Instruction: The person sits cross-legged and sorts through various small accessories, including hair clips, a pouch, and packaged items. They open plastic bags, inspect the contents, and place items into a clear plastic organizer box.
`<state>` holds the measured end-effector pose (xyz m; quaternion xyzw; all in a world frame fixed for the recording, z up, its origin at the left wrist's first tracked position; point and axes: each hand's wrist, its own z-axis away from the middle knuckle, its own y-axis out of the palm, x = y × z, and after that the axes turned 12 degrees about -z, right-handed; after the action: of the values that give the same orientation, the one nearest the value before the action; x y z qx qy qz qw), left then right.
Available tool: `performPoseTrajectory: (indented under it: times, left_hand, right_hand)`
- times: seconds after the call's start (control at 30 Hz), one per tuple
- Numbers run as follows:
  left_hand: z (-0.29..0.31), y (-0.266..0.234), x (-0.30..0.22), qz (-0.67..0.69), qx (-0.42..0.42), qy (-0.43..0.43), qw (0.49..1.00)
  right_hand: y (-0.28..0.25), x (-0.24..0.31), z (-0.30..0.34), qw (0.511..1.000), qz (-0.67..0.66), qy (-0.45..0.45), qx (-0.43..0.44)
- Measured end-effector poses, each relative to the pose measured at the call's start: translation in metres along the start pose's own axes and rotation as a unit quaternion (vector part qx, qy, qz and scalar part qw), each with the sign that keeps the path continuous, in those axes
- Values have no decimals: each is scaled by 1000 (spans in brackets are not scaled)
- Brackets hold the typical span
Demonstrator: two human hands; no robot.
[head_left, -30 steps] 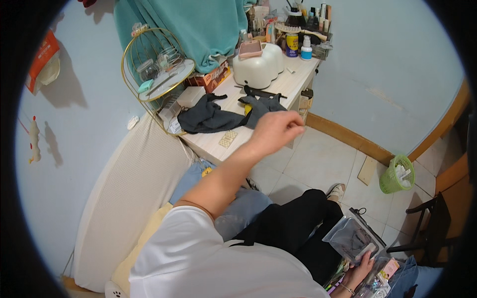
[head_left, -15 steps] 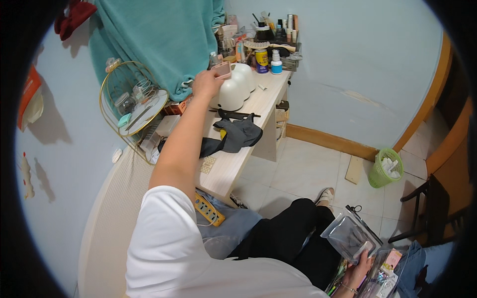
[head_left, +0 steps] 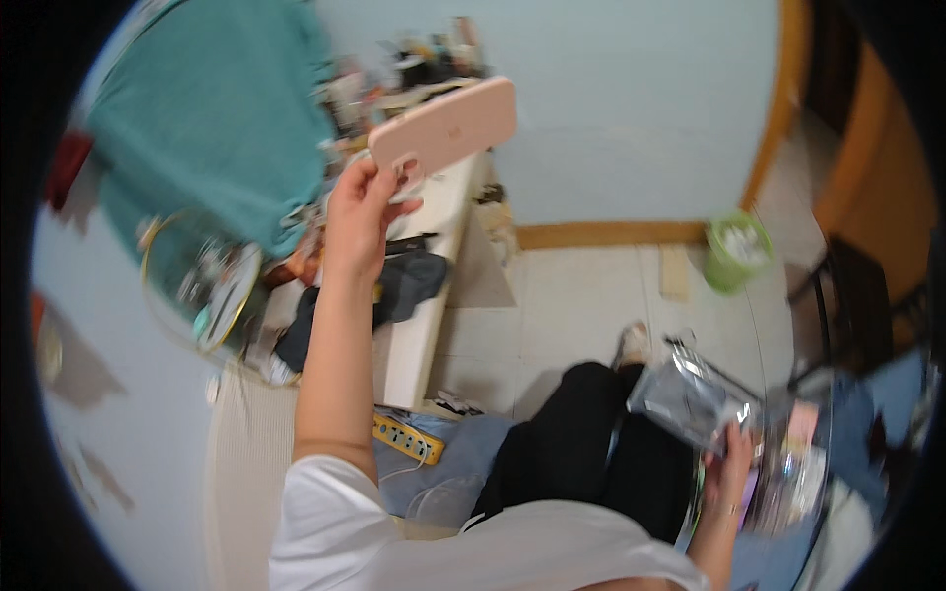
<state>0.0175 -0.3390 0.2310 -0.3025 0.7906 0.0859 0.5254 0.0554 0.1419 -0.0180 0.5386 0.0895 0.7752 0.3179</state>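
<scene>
My left hand (head_left: 357, 215) is raised above the desk, its arm stretched forward. It grips one end of a pink smartphone (head_left: 455, 123), whose long flat back slants up to the right. Down at the lower right, my right hand (head_left: 729, 465) pinches the near corner of a clear zip pouch (head_left: 685, 396) with a dark edge. What lies inside the pouch is too blurred to name. Beside that hand sits a clear container (head_left: 788, 483) with packets and small items. Below the phone, a dark grey cloth (head_left: 414, 284) lies on the pale desk (head_left: 402, 362).
Cosmetic bottles (head_left: 414, 67) crowd the desk's far end near a teal cloth (head_left: 212, 138). A gold-framed rack (head_left: 242, 317) stands left of the desk. A yellow power strip (head_left: 409, 439) lies below. On the floor are a green wastebasket (head_left: 722, 268) and a dark chair (head_left: 859, 305).
My left hand has lifted the pink phone off toward me, up from beside the white rounded object on the desk. The right hand still keeps the pouch. The whole view has shifted and blurred.
</scene>
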Motion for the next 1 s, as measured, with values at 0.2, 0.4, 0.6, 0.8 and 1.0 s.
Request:
performPoseTrajectory:
  times: [0.2,0.4,0.6,0.8,1.0]
  left_hand:
    - [122,130,39,-36,304,106,946]
    - [175,218,16,-112,497,355,784]
    - [211,247,42,-69,596,345,722]
    - [224,263,41,24,658,291,694]
    - [257,301,34,-36,672,388,630]
  right_hand:
    - [17,19,18,996,14,72,41]
    - [-55,26,20,984,-60,140,96]
    - [-101,3,45,974,-137,156,88]
    - [-129,-13,61,954,-203,175,131]
    - [-163,4,105,980,-138,138,-30]
